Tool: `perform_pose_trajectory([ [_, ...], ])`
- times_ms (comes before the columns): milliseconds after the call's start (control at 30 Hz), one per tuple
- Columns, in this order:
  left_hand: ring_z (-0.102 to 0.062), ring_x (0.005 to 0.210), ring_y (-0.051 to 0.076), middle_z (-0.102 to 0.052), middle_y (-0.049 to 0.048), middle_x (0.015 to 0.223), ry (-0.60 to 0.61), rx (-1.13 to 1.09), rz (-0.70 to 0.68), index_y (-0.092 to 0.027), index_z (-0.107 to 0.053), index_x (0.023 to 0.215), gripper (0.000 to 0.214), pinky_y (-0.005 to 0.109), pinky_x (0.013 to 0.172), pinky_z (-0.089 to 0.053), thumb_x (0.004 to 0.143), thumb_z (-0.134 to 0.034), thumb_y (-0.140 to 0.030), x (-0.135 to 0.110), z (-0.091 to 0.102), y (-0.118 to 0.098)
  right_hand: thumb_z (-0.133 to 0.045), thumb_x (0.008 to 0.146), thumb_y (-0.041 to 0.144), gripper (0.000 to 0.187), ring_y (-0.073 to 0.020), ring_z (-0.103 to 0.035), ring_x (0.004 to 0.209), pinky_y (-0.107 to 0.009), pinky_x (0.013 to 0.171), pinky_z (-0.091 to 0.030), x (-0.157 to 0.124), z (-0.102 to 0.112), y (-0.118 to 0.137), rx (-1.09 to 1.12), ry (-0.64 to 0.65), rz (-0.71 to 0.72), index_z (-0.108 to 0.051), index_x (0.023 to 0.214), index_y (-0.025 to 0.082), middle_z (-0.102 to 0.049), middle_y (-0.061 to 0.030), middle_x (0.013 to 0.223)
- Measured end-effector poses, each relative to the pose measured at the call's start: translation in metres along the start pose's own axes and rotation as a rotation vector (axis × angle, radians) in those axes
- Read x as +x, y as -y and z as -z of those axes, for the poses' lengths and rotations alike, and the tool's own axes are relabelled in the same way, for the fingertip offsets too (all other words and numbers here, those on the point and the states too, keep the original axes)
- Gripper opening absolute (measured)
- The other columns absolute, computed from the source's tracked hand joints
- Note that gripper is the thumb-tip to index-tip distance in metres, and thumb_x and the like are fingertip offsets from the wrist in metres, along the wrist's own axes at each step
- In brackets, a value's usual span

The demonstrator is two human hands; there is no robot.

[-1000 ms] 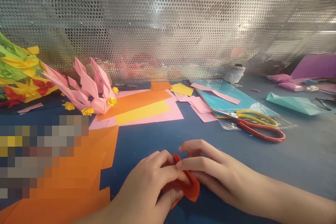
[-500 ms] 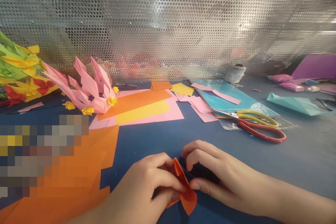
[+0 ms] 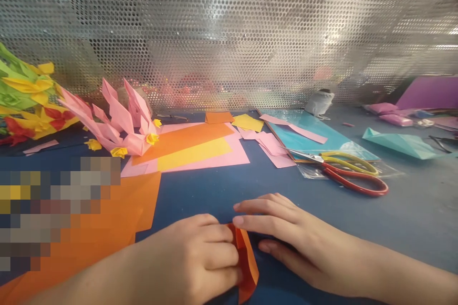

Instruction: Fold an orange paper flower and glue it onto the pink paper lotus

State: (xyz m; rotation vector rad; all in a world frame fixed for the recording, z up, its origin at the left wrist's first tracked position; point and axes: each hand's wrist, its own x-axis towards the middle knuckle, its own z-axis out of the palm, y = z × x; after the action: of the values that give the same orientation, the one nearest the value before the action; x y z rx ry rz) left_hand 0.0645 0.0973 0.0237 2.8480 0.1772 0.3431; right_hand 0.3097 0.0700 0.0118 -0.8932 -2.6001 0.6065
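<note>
A small folded orange paper (image 3: 247, 267) stands on the blue tabletop in front of me, its creased flaps partly raised. My left hand (image 3: 203, 257) is closed on its left side, fingers curled over and hiding part of it. To the right is my right hand (image 3: 282, 233), fingers stretched out and apart, with the index fingertip at the paper's top edge; whether it touches I cannot tell. Large orange sheets (image 3: 143, 200) lie at the left, partly under my left forearm and beside a blurred-out patch.
Scissors (image 3: 343, 169) with red and yellow handles rest on a blue sheet pack (image 3: 311, 128). A pink folded-paper model (image 3: 121, 119) stands at the back left, near pink and yellow sheets (image 3: 200, 152). A perforated metal panel (image 3: 214, 33) closes off the back.
My left hand has turned over the orange paper, its fingers now curled tighter. My right hand's fingers have straightened and reached left over the paper's top. The paper has turned and shifted slightly left.
</note>
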Motion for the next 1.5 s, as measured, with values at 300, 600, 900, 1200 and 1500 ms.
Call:
perform_pose_trajectory([
  [300, -0.058, 0.089, 0.019, -0.067, 0.0048, 0.099, 0.041, -0.043, 0.078, -0.017, -0.065, 0.103, 0.033, 0.028, 0.081, -0.046, 0.081, -0.047, -0.001, -0.002, 0.006, -0.001, -0.039, 0.091, -0.001, 0.046, -0.0123, -0.049, 0.109, -0.027, 0.094, -0.039, 0.002, 0.002, 0.002, 0.093, -0.004, 0.018, -0.045, 0.128, 0.026, -0.054, -0.0045, 0.123],
  [600, -0.058, 0.090, 0.017, -0.065, 0.0060, 0.093, -0.167, -0.220, 0.094, -0.015, -0.064, 0.085, 0.026, 0.027, 0.086, -0.045, 0.083, -0.045, 0.004, -0.002, -0.008, 0.009, -0.040, 0.092, 0.002, 0.023, -0.0136, -0.051, 0.088, -0.026, 0.082, -0.043, 0.005, 0.003, 0.004, 0.150, -0.096, 0.025, -0.049, 0.102, 0.021, -0.059, -0.0033, 0.096],
  [900, -0.059, 0.086, 0.018, -0.066, 0.0079, 0.093, -0.178, -0.309, 0.073, -0.013, -0.065, 0.094, 0.025, 0.030, 0.086, -0.047, 0.075, -0.052, -0.003, -0.003, -0.007, 0.008, -0.049, 0.096, 0.024, 0.019, -0.0138, -0.051, 0.072, -0.025, 0.068, -0.043, 0.002, 0.003, 0.002, 0.287, -0.109, 0.006, -0.057, 0.079, 0.018, -0.060, -0.0037, 0.077],
  [1200, -0.062, 0.084, 0.017, -0.068, 0.0089, 0.094, -0.159, -0.218, 0.029, -0.012, -0.064, 0.091, 0.009, 0.027, 0.083, -0.050, 0.088, -0.056, -0.008, -0.007, -0.010, 0.009, -0.076, 0.073, 0.024, 0.017, -0.0119, -0.056, 0.070, -0.020, 0.064, -0.046, 0.005, 0.009, -0.002, 0.538, 0.005, -0.212, -0.072, 0.086, 0.014, -0.064, -0.0038, 0.079],
  [1500, -0.065, 0.089, 0.020, -0.071, 0.0109, 0.095, -0.137, -0.191, -0.056, -0.011, -0.061, 0.093, 0.017, 0.032, 0.090, -0.051, 0.091, -0.045, -0.004, -0.004, -0.011, 0.010, -0.072, 0.077, 0.030, 0.016, -0.0124, -0.058, 0.068, -0.021, 0.061, -0.046, 0.007, 0.009, 0.000, 0.548, 0.006, -0.278, -0.074, 0.077, 0.015, -0.063, -0.0037, 0.073],
])
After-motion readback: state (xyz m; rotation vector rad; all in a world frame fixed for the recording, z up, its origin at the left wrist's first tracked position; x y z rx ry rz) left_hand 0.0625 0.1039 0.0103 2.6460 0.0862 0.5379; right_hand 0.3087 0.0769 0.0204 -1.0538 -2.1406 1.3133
